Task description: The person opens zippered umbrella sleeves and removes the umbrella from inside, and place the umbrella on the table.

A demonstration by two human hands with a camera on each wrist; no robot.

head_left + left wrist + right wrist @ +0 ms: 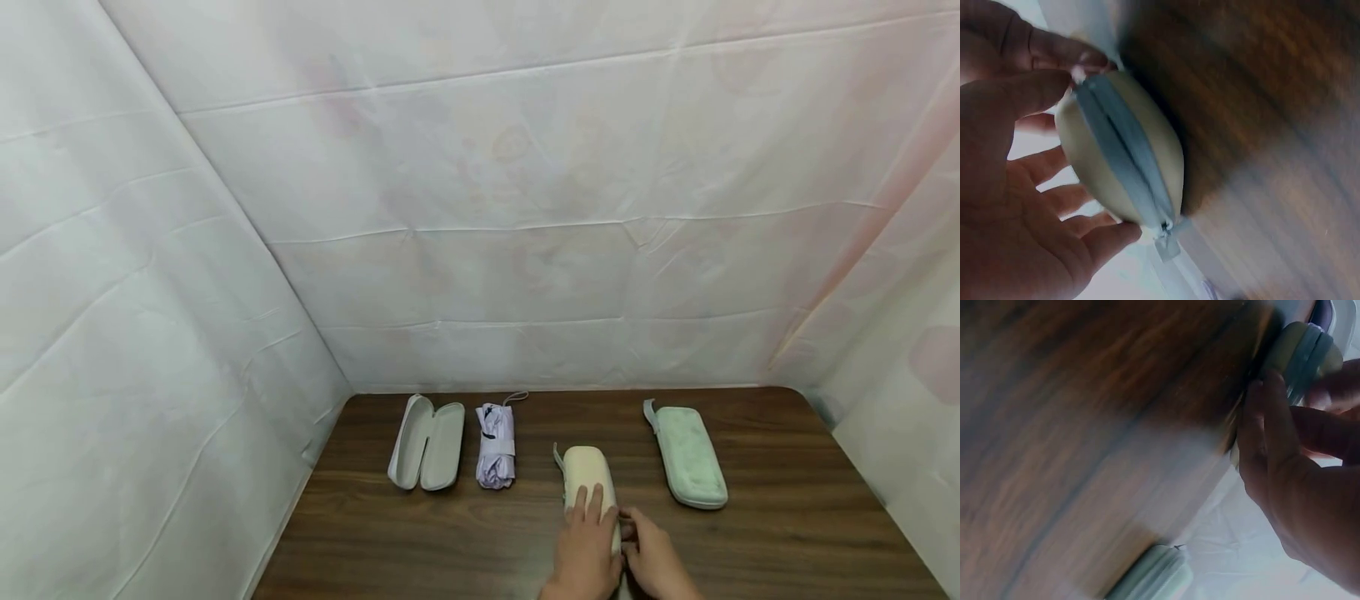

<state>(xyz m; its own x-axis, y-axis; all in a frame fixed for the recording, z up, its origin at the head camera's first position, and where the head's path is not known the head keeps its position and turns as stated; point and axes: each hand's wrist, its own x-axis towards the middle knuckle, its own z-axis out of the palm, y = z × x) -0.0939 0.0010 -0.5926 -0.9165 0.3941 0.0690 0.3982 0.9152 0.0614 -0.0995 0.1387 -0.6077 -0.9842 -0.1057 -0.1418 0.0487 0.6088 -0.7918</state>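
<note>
A cream zippered glasses case (588, 471) lies on the table in the head view. My left hand (587, 546) rests over its near half, fingers spread along the top. In the left wrist view the left thumb and little finger grip opposite sides of the case (1157, 125), across its closed grey zipper (1124, 147). A grey zipper pull (1167, 247) hangs by the little finger. My right hand (651, 554) is at the case's near right side. Its curled fingers (1280, 425) hold the edge by the zipper in the right wrist view; the fingertips are partly hidden.
A green zippered case (692, 457) lies to the right. At the left stand an open, light grey case (442, 446) and a folded lilac umbrella (496, 446) with a wrist loop. Pale cloth (525, 275) hangs behind the brown wooden table (375, 542) and along its sides.
</note>
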